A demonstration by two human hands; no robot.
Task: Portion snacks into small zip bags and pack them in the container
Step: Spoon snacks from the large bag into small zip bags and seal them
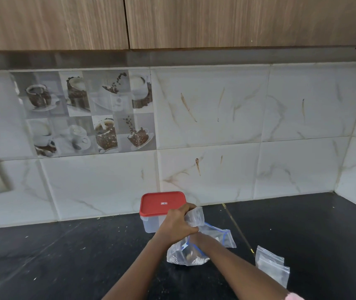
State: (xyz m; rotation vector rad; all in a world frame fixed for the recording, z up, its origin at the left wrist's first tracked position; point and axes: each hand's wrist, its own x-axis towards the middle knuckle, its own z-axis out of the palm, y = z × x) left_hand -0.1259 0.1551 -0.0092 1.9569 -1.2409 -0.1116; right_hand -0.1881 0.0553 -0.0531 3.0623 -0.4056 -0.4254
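- Stack of small clear plastic zip bags [271, 266] lies at the lower right of the frame on the black stone countertop [64, 256], apart from the work. The right forearm [237, 262] passes just beside it, and a careless sweep could scatter the stack.
- Large clear plastic zip bag with a blue seal line [180, 256], holding the dark snack pieces, slumps on the counter at lower centre. The forearm runs towards its open mouth and the right hand is hidden there, so whether it is spread or pinching cannot be told. The soft bag has nothing propping it, so drawing out a handful may tip it and spill pieces.
- Left hand [177, 223], just above, has its fingers curled round a crumpled small clear zip bag [194, 216], gripping it near the top. Bunched like that, its mouth looks closed. Snacks brought to it would likely drop onto the counter unless it is opened first.
- Clear square plastic container with a red lid [161, 203] sits behind that hand at centre, near the wall, with its lid on. Packing cannot begin until the lid comes off.
- White marble-look wall tiles [216, 118] and wood-grain cabinets [237, 20] fill the upper frame.
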